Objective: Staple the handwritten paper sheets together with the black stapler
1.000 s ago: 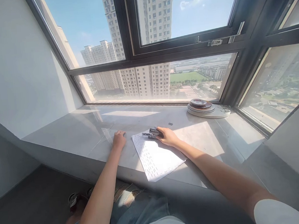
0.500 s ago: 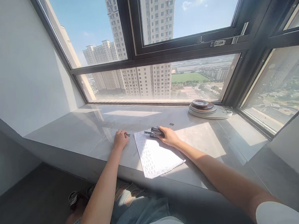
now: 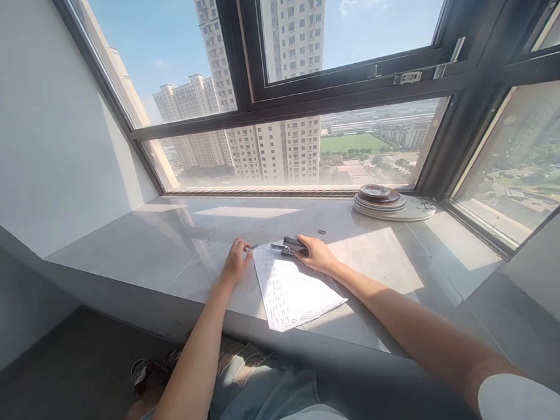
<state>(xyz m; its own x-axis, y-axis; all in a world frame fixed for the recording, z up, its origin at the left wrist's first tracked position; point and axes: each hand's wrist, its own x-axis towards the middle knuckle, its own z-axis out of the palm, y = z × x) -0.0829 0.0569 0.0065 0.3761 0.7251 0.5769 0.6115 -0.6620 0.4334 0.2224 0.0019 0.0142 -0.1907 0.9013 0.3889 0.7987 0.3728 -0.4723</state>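
Note:
My right hand [image 3: 316, 255] grips a black stapler [image 3: 293, 243], whose top is swung up from its metal magazine, over the upper edge of a sheaf of white paper [image 3: 302, 293]. Rows of short dark marks, like staples, line the left and bottom of the paper. At the paper's upper left corner my left hand [image 3: 236, 261] pinches a small dark strip of staples [image 3: 254, 246] between closed fingers. Another short strip of staples [image 3: 321, 232] lies on the sill beyond my right hand.
Stacked plates [image 3: 382, 202] stand on the pale stone windowsill [image 3: 146, 248] at the back right, by the corner of the window frame [image 3: 348, 96]. The sill's front edge runs close to my knees. Bright sun patches fall across the stone.
My left hand has moved right with the strip of staples, from beside the paper to its upper left corner near the stapler. My right hand and the stapler have barely moved.

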